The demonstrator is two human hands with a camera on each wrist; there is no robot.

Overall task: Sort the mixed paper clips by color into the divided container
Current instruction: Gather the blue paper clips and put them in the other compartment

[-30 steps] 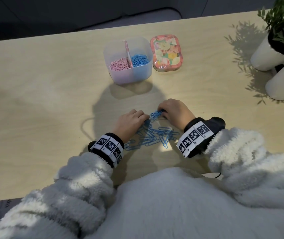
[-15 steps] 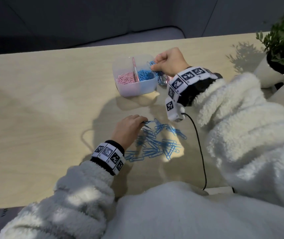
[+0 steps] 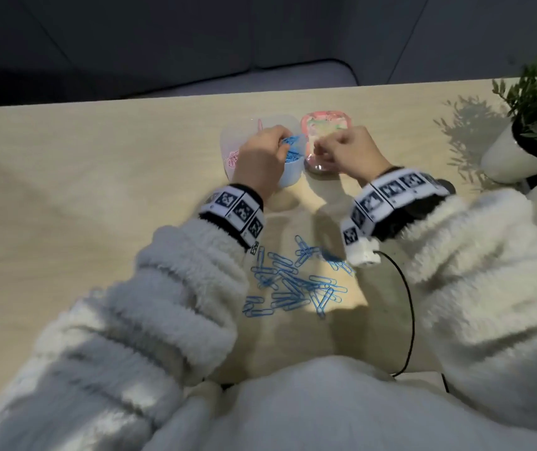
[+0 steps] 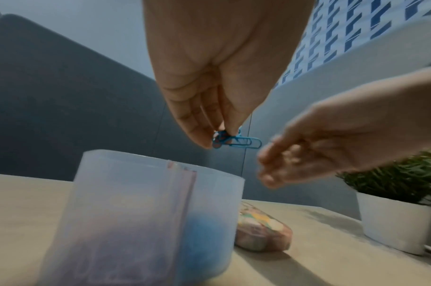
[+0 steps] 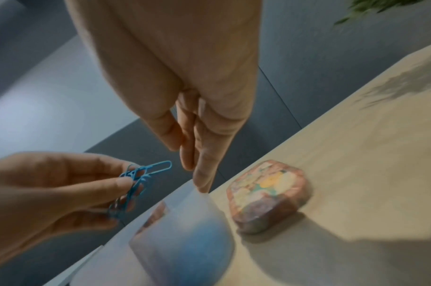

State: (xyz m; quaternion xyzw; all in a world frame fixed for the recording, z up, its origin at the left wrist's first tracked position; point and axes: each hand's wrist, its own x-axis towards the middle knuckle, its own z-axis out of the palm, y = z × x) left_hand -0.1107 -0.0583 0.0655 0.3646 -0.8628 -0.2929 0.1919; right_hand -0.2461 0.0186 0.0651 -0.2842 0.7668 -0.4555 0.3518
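The translucent divided container (image 3: 228, 138) stands at the far middle of the table, with pink clips (image 3: 232, 157) in its left compartment and blue clips (image 3: 293, 156) in its right one. My left hand (image 3: 280, 143) hovers over the right compartment and pinches a small bunch of blue paper clips (image 4: 244, 143) between thumb and fingertips. My right hand (image 5: 192, 164) is empty, its fingers straight and pointing down beside the container's right rim (image 5: 199, 195). A loose pile of blue clips (image 3: 293, 281) lies on the table near my body.
A floral tin (image 3: 325, 125) sits just right of the container, under my right hand. Two white plant pots (image 3: 508, 157) stand at the table's right edge. A black cable (image 3: 410, 320) runs from my right wrist towards me.
My left hand rose from the pile to above the container with a bunch of blue clips. My right hand, which held clips over the blue compartment, now hangs empty just right of it.
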